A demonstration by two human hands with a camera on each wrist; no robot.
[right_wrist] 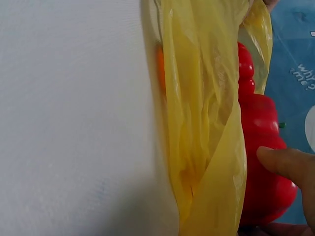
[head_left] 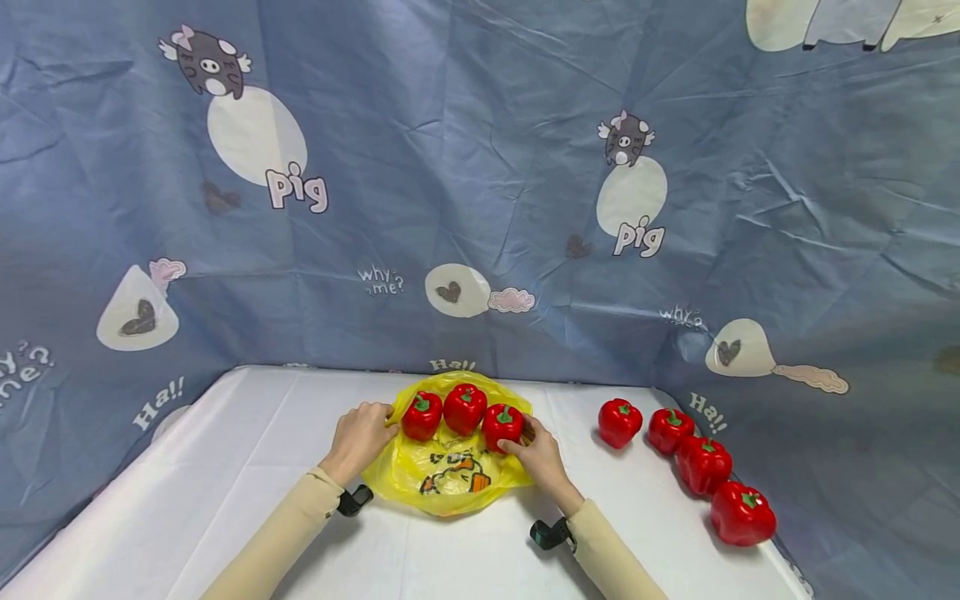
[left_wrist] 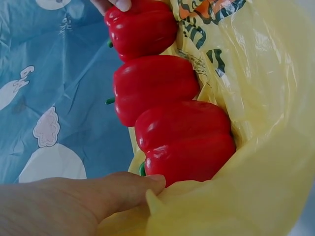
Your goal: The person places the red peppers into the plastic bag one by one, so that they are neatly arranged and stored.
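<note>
A yellow plastic bag [head_left: 450, 497] with a printed figure lies spread wide on the white table, three red bell peppers in a row inside it. At the bag's left edge my left hand [head_left: 362, 440] pinches the plastic, its thumb right at the left bell pepper [left_wrist: 184, 142]. My right hand [head_left: 543, 457] holds the right bell pepper [head_left: 502, 425], thumb across its near side and fingers round its far side. Between these two stands the middle bell pepper [head_left: 464, 408], stem up. In the right wrist view, the bag's side wall [right_wrist: 206, 98] partly hides the peppers.
On the right of the white table [head_left: 247, 442], a separate bell pepper [head_left: 619, 422] stands near several others, among them a far one [head_left: 671, 430] and a near one [head_left: 742, 514] by the right edge. A blue printed curtain [head_left: 480, 183] hangs behind and beside the table.
</note>
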